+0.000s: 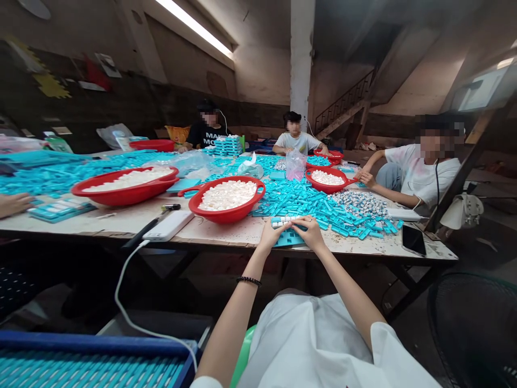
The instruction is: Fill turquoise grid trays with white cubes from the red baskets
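Note:
At the table's front edge, my left hand (270, 235) and my right hand (311, 233) are closed on the two ends of a row of white pieces (285, 220) set in blue plastic. Just below the row, a blue slotted tray (289, 238) shows between my hands. Its parts beneath my fingers are hidden. A red basket of white pieces (228, 195) stands to the left of my hands. Beyond them spreads a heap of blue plastic pieces (291, 199).
Nearby lie a white power bank (168, 226) with a cable, a phone (413, 240) and a pile of small white-and-dark pieces (357, 203). Another red basket (125, 186) is at left. Several people sit around the table. A blue crate (97, 340) is at lower left.

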`<state>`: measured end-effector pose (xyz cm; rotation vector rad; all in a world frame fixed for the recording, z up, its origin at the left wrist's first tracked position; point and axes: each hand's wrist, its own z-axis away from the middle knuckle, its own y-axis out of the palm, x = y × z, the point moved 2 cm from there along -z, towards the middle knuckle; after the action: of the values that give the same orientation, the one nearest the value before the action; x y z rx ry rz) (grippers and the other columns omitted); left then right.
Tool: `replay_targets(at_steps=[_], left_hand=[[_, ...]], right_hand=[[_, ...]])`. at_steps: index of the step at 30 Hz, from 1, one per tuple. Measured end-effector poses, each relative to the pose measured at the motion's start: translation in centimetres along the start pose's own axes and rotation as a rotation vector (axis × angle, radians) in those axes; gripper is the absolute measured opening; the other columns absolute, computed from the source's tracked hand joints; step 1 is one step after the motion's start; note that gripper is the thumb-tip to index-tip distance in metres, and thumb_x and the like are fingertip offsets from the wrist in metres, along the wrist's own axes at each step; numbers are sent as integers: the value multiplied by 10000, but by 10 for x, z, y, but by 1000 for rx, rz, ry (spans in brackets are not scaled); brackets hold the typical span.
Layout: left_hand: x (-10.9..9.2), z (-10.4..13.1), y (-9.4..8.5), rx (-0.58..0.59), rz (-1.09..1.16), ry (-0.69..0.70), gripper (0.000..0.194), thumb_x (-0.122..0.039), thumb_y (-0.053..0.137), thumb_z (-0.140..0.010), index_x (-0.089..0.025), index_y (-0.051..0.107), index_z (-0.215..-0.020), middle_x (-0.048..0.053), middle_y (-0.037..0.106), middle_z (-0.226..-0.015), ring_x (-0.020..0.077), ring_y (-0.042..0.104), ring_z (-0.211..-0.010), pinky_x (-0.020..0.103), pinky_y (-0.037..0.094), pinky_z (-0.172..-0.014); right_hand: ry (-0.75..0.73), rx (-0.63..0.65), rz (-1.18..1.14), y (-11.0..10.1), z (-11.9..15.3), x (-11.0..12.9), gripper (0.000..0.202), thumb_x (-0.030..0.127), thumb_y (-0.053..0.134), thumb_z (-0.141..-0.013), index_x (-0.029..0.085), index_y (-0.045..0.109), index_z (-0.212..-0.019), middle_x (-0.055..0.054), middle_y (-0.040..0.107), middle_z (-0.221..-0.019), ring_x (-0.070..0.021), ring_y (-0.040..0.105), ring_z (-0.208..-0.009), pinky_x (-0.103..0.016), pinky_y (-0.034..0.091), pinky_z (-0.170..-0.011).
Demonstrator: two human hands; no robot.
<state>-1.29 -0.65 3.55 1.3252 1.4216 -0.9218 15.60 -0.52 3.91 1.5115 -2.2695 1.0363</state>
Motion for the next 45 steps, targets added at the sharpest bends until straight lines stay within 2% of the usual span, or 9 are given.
replay_targets(at_steps=[6,9,12,15,19,24,31,36,45], left_hand=[[3,-2,-2,-21,-59,50,526,-497,890,-564,-198,583,-870,43,699,-849,239,677,-851,343,516,-789],[-2,1,-1,-25,-47,57,569,-536,881,-535,-207,544,-854,22,681,-819,222,667,-797,319,513,-733],[-7,4,-2,-33,-90,89,601,-581,866,-518,-211,547,-868,-6,646,-757,207,649,-725,298,504,-658],[-4,1,-5,-20,-137,93,654,-633,855,-503,-209,558,-902,3,649,-772,218,653,-711,296,510,-608],[3,-5,-8,-13,-153,92,710,-665,852,-483,-212,548,-937,10,666,-814,215,663,-725,287,524,-604],[-3,-1,-7,-4,-179,90,715,-705,834,-478,-225,535,-915,10,669,-795,230,671,-718,299,537,-589],[-9,3,-7,6,-174,96,694,-693,831,-497,-229,547,-927,6,663,-788,243,660,-734,318,535,-621],[-9,2,-9,24,-136,81,651,-647,844,-535,-230,543,-933,2,667,-798,234,653,-737,313,520,-644],[-9,3,-4,5,-75,77,648,-599,896,-490,-233,515,-865,-29,646,-722,189,640,-642,270,499,-590]], right_hand=[[7,17,-3,0,0,2,158,266,678,-902,291,797,-1002,-47,753,-991,-243,657,-1003,-426,432,-1003],[11,-40,-4,-2,-1,8,225,303,702,-880,287,773,-1094,-64,716,-1103,-258,606,-1126,-431,398,-1074],[107,-193,-16,-4,-5,10,613,408,824,-754,260,647,-1322,-109,559,-1389,-297,472,-1317,-448,323,-1157],[258,-125,-197,2,-10,2,851,472,865,-675,251,521,-1422,-111,558,-1386,-282,518,-1281,-404,409,-1092],[319,-85,-368,4,-13,-6,714,535,865,-633,255,616,-1241,-51,650,-1257,-263,580,-1204,-374,433,-1054],[367,-88,-389,1,-13,-2,589,571,861,-608,241,639,-1042,-27,675,-1115,-261,600,-1127,-377,439,-1019],[329,-99,-430,1,-13,-1,556,554,863,-607,236,619,-992,-14,649,-1056,-245,588,-1088,-360,434,-991],[377,-94,-384,1,-12,1,559,547,860,-611,238,614,-1007,-13,650,-1034,-237,596,-1037,-330,467,-915],[391,-152,-397,5,-13,3,522,533,860,-595,235,611,-943,-12,654,-1000,-244,595,-1036,-363,457,-961]])
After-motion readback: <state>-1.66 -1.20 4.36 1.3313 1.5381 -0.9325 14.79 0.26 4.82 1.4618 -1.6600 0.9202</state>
